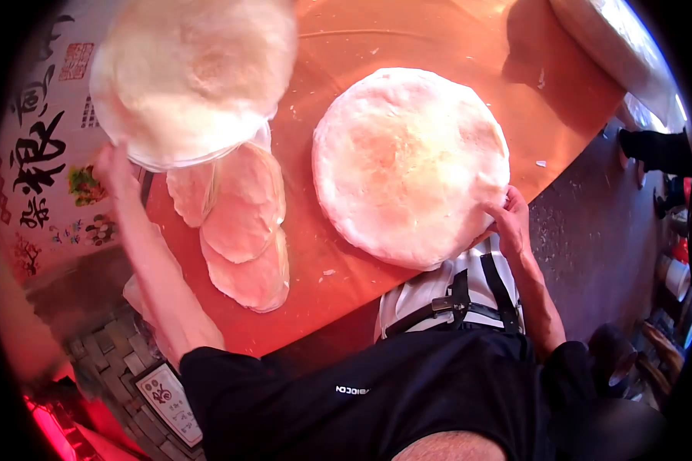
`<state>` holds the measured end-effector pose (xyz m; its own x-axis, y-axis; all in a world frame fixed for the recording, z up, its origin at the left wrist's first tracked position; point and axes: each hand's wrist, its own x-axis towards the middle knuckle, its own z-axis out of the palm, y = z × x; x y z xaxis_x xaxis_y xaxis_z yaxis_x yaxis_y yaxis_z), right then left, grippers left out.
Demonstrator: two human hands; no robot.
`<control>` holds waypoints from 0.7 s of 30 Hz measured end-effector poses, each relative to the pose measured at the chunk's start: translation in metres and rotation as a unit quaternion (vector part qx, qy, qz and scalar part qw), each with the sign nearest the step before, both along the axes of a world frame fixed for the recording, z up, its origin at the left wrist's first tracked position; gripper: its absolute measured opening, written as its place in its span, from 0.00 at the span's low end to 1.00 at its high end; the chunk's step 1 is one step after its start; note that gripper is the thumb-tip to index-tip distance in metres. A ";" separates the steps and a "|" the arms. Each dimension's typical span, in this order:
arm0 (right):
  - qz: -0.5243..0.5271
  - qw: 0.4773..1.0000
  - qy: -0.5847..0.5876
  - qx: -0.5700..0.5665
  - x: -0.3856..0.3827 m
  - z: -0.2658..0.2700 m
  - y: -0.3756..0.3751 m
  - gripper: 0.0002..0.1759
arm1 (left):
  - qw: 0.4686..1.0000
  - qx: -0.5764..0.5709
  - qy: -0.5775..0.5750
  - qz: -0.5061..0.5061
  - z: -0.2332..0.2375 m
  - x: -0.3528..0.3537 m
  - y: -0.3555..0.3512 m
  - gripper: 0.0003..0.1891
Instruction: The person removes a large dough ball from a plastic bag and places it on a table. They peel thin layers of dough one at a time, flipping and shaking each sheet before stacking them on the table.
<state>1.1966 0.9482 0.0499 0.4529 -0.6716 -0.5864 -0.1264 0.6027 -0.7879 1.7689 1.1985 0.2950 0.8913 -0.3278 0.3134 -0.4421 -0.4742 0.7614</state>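
A big round flatbread, pale with a browned middle, lies on the orange table. At its right edge my right hand is closed, with thumb and fingers pinching the rim. To the left, a stack of large round flatbreads reaches past the top of the view. My left hand is at that stack's lower left edge, blurred, its fingers largely hidden. Below the stack, several smaller oval flatbreads overlap in piles.
The orange table carries scattered crumbs and ends just in front of my body. A plastic-wrapped bundle sits at the far right corner. A wall with lettering borders the left side. A person's dark-clothed leg shows at right.
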 end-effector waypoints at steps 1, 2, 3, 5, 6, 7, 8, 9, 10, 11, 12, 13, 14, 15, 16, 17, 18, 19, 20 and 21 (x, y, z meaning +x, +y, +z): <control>0.006 1.000 -0.003 -0.021 0.001 -0.002 0.001 0.23 | 0.995 -0.059 0.026 0.081 -0.026 -0.034 -0.009 0.05; 0.010 0.999 -0.001 -0.043 0.001 -0.008 0.001 0.24 | 1.000 -0.015 0.015 0.023 -0.056 -0.053 -0.007 0.05; 0.011 0.998 0.008 -0.063 -0.003 -0.011 0.003 0.24 | 0.999 0.023 0.002 -0.037 -0.087 -0.072 -0.005 0.07; 0.003 0.988 0.024 -0.154 0.002 0.004 0.012 0.24 | 0.979 0.060 0.082 -0.178 -0.158 -0.158 -0.032 0.12; 0.017 0.984 0.044 -0.174 0.006 0.014 0.017 0.24 | 0.954 0.035 0.156 -0.252 -0.172 -0.232 -0.061 0.18; 0.034 0.979 0.059 -0.195 0.011 0.023 0.022 0.25 | 0.910 -0.047 0.244 -0.332 -0.173 -0.298 -0.091 0.22; 0.048 0.975 0.040 -0.212 0.017 0.029 0.024 0.26 | 0.878 -0.029 0.362 -0.313 -0.212 -0.320 -0.086 0.29; 0.064 0.971 0.018 -0.230 0.023 0.033 0.026 0.26 | 0.866 -0.015 0.354 -0.352 -0.216 -0.358 -0.106 0.34; 0.075 0.979 -0.006 -0.191 0.027 0.039 0.025 0.27 | 0.851 -0.014 0.389 -0.351 -0.207 -0.387 -0.128 0.34; 0.116 0.981 -0.025 -0.155 0.029 0.037 0.019 0.26 | 0.835 -0.013 0.423 -0.351 -0.195 -0.403 -0.144 0.34; 0.103 0.988 -0.091 -0.072 0.030 0.034 0.014 0.25 | 0.843 0.007 0.402 -0.358 -0.188 -0.407 -0.150 0.31; 0.086 0.984 -0.157 0.012 0.030 0.031 0.010 0.26 | 0.849 0.027 0.379 -0.366 -0.184 -0.410 -0.156 0.29; 0.089 0.977 -0.186 0.050 0.029 0.031 0.006 0.27 | 0.854 0.047 0.356 -0.375 -0.183 -0.413 -0.159 0.27; 0.082 0.976 -0.189 0.069 0.026 0.029 0.004 0.27 | 0.879 0.098 0.303 -0.355 -0.188 -0.415 -0.158 0.25; 0.093 0.985 -0.138 0.054 0.022 0.029 0.000 0.26 | 0.898 0.147 0.247 -0.332 -0.197 -0.415 -0.156 0.23; 0.103 0.990 -0.087 0.038 0.018 0.028 -0.006 0.25 | 0.912 0.194 0.189 -0.307 -0.203 -0.415 -0.156 0.21; 0.078 0.994 -0.035 -0.074 0.011 0.016 -0.013 0.23 | 0.902 0.191 0.251 -0.294 -0.198 -0.413 -0.157 0.16; 0.052 0.981 0.019 -0.185 0.007 0.007 -0.024 0.21 | 0.888 0.155 0.296 -0.315 -0.200 -0.409 -0.156 0.15; -0.017 0.974 0.049 -0.220 0.004 0.001 -0.040 0.19 | 0.871 0.119 0.341 -0.334 -0.204 -0.404 -0.153 0.15; -0.007 0.963 0.076 -0.257 0.003 0.000 -0.058 0.22 | 0.850 0.083 0.383 -0.352 -0.205 -0.399 -0.150 0.14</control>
<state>1.1999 0.8898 0.0502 0.3763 -0.8963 -0.2344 -0.2588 0.1412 -0.9555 1.3702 1.0485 0.0897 0.3774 -0.8476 -0.3730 -0.0662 -0.4265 0.9021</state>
